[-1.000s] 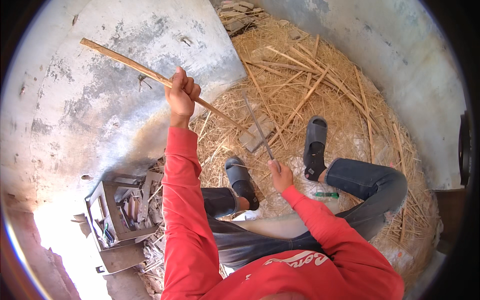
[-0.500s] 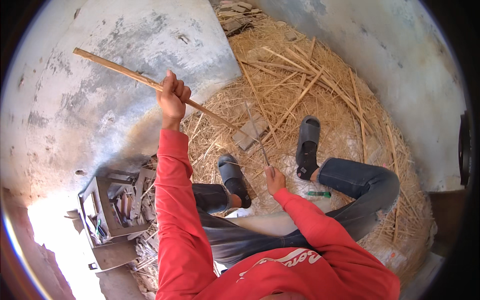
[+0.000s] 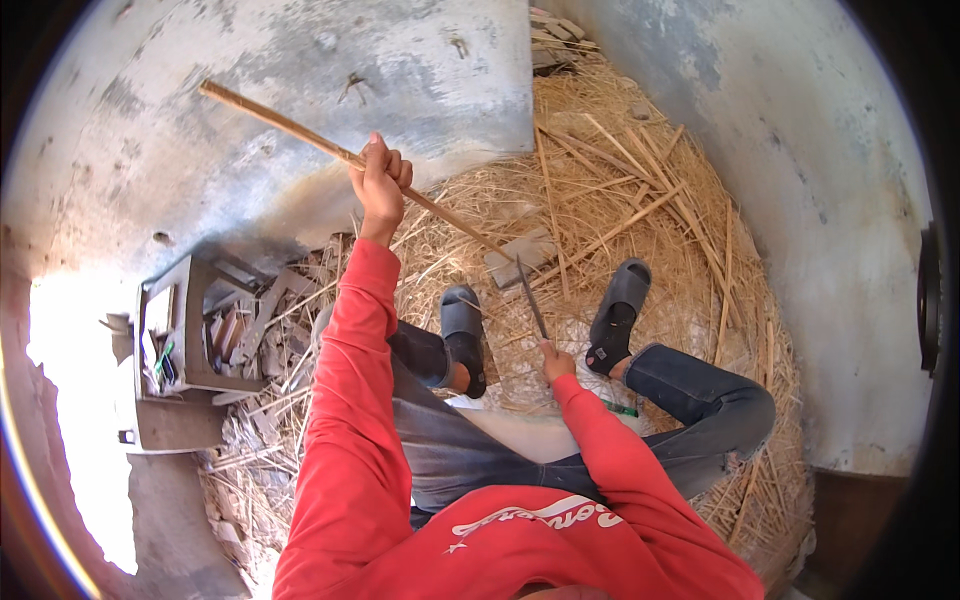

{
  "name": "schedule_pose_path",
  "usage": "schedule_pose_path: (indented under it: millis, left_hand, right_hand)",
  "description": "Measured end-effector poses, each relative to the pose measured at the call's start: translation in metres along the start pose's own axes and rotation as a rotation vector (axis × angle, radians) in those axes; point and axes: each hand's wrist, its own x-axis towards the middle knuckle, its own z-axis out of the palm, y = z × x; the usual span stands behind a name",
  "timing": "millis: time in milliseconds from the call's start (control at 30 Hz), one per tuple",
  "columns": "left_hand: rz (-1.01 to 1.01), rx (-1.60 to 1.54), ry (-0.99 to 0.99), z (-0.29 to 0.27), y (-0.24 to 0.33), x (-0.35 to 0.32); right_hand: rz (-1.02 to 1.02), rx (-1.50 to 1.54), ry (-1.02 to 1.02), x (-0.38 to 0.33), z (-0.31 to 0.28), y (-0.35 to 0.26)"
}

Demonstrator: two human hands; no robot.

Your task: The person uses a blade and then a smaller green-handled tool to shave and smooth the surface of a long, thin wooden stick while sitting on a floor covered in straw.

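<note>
A long, thin wooden stick (image 3: 275, 118) slants down from upper left, with my left hand (image 3: 382, 182) closed around it near its middle. Its lower end rests on or just above a grey block (image 3: 500, 272) lying in the straw between my feet. My right hand (image 3: 557, 362) is closed on the near end of a narrow dark blade (image 3: 533, 302) that looks like a knife; its handle is hidden in my fist. The blade's tip is at the stick's lower end, over the block; whether they touch I cannot tell.
Straw (image 3: 480, 190) covers the floor, with loose wooden strips (image 3: 660, 165) farther off. My dark slippers (image 3: 461, 310) flank the block. To the left, a grey frame-like box (image 3: 190, 330) holds wood scraps. A green object (image 3: 622, 408) lies by my right forearm. Pale walls (image 3: 820, 160) curve around.
My right hand has drawn the blade back toward me, so its tip, which reached past the stick, is now at the stick's lower end. My left hand keeps its hold. The view has shifted.
</note>
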Motion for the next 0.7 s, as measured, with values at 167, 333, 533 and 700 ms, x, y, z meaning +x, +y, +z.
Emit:
schedule_pose_path:
  millis: [167,333,533,700]
  left_hand:
    - [0.127,0.138,0.195,-0.067,0.019,-0.03]
    - [0.207,0.416,0.409,-0.107,0.024,-0.043]
    - [-0.088,0.496,0.43,-0.12,0.069,-0.112]
    - [0.145,0.416,0.522,-0.132,0.129,-0.16]
  right_hand:
    - [-0.099,-0.109,0.053,-0.002,-0.007,-0.007]
    - [-0.057,-0.118,-0.035,0.003,-0.019,-0.009]
    - [-0.131,-0.282,-0.032,-0.024,-0.039,-0.034]
    - [-0.153,-0.354,0.011,-0.018,-0.043,-0.007]
